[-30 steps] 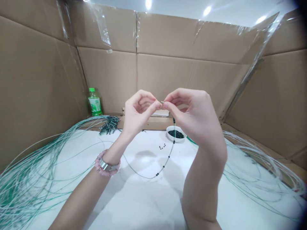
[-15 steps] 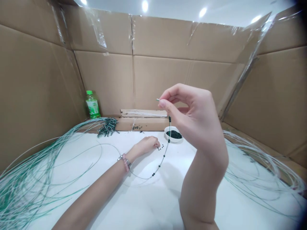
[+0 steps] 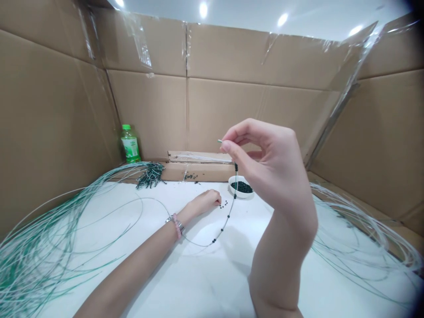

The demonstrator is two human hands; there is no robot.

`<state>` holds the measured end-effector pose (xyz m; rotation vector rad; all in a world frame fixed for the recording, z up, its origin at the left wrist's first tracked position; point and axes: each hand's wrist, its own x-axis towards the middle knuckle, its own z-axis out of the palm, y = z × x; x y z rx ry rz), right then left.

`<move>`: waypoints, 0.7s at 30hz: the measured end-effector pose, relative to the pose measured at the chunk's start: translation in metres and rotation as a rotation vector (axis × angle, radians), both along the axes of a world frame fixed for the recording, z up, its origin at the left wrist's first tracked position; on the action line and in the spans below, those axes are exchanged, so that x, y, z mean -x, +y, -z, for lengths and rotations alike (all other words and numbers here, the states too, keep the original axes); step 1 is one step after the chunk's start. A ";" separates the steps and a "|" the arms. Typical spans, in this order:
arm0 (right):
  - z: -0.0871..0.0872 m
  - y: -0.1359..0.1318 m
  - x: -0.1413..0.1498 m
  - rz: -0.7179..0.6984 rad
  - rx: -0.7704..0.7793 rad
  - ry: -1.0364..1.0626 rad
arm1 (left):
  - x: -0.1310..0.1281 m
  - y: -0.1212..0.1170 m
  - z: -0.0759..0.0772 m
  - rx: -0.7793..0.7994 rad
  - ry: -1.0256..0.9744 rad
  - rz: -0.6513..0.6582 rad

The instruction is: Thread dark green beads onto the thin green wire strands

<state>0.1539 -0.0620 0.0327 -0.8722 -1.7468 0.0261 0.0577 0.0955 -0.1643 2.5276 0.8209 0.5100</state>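
My right hand [image 3: 268, 159] is raised in front of me, thumb and forefinger pinching the pale end of a thin cord [image 3: 219, 141]. From that hand the cord hangs down in a curve, with dark beads [image 3: 221, 230] spaced along it, and runs on behind my left wrist. Low on the white table, my left hand [image 3: 208, 201] rests with its fingers closed beside several loose black beads [image 3: 224, 205]. Whether a bead is between those fingers is hidden. A white bowl [image 3: 231, 192] full of dark beads stands just beyond, partly behind the hanging cord.
Bundles of green and white cords spread over the left [image 3: 49, 238] and right [image 3: 367, 229] sides. A dark beaded bunch [image 3: 150, 175] lies at the back left, near a green bottle [image 3: 130, 145]. Cardboard walls [image 3: 145, 106] enclose the table [image 3: 205, 282]; more beads lie on the rear cardboard ledge.
The whole view has shifted slightly. Both hands keep nearly the same pose: the right still pinches the cord end, and the left stays by the loose beads.
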 end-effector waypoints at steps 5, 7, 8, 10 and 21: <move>0.001 0.000 0.001 -0.007 -0.011 -0.006 | 0.004 -0.005 -0.004 0.034 -0.025 -0.002; 0.001 0.000 0.001 -0.006 -0.006 -0.007 | 0.005 -0.008 -0.005 0.050 -0.051 -0.001; 0.001 0.001 0.001 -0.006 -0.002 -0.007 | 0.005 -0.008 -0.006 0.058 -0.072 0.000; 0.001 0.001 0.000 -0.006 -0.001 -0.005 | 0.006 -0.007 -0.011 0.070 -0.138 -0.002; 0.002 0.000 0.015 0.035 -0.102 0.041 | 0.028 -0.039 -0.136 0.256 -1.272 -0.006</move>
